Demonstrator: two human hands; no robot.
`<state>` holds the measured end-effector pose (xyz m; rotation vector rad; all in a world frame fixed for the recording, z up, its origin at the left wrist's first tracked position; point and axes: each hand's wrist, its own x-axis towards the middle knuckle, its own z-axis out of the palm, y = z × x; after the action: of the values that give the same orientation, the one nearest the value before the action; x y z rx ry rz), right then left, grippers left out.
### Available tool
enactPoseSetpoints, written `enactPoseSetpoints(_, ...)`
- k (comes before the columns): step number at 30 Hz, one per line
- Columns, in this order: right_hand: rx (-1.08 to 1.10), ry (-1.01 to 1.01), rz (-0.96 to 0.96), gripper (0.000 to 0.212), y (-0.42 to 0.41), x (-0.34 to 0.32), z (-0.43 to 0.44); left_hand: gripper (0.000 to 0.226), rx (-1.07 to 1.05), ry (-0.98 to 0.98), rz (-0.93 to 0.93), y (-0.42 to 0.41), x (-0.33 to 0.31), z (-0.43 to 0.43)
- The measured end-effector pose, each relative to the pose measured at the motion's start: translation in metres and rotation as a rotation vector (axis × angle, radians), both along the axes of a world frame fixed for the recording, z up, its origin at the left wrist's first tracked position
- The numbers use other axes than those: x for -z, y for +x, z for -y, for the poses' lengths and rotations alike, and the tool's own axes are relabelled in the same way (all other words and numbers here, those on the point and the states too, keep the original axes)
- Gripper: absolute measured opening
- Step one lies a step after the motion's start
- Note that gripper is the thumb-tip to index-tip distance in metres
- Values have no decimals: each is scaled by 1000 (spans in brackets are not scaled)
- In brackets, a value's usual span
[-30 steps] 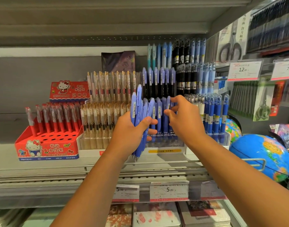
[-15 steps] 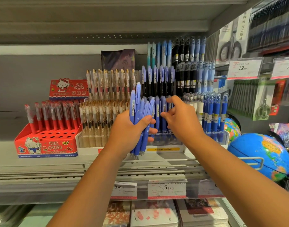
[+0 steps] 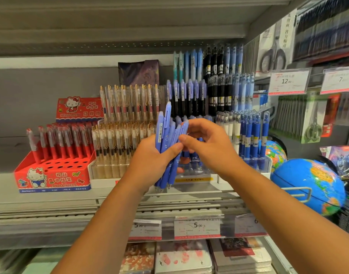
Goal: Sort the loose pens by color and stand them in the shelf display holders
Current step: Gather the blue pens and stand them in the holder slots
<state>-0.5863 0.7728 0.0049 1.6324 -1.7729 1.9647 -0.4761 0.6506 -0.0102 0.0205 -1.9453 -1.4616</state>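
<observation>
On the grey metal shelf (image 3: 41, 202), the clear plastic display holder (image 3: 201, 173) is partly hidden by both hands. The left hand (image 3: 152, 161) is wrapped round a bundle of periwinkle-blue plastic click pens (image 3: 166, 135), thumb across the barrels; the right hand (image 3: 213, 151) is curled against the bundle's upper end, one pen pinched. The pens are held upright, tips down. Gold-clipped clear pens (image 3: 118, 143) are ranked just left, a red cardboard cat-print box (image 3: 53, 178) beyond, a blue globe (image 3: 308, 184) at right.
</observation>
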Motion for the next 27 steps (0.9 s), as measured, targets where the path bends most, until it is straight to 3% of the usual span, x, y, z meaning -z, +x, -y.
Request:
enactPoseSetpoints(5, -41, -72, 111, 18, -4, 0, -2, 19, -43, -24, -19, -2, 0, 1)
enactPoseSetpoints(10, -112, -270, 217, 23, -5, -7, -6, 12, -98, 13, -52, -1, 0, 2)
enactPoseSetpoints(14, 139, -325, 37, 38, -11, -7, -8, 14, -75, 102, -25, -2, 0, 4)
enactPoseSetpoints(20, 622, -288, -342, 38, -19, -9, -7, 19, -68, 87, -4, -1, 1, 4)
enactPoseSetpoints(23, 724, -212, -494, 34, -15, -8, -3, 16, -56, 72, -4, -1, 0, 3)
enactPoseSetpoints(27, 728, -67, -498, 34, -16, -11, 0, 15, -47, 56, 1, -1, 0, 2)
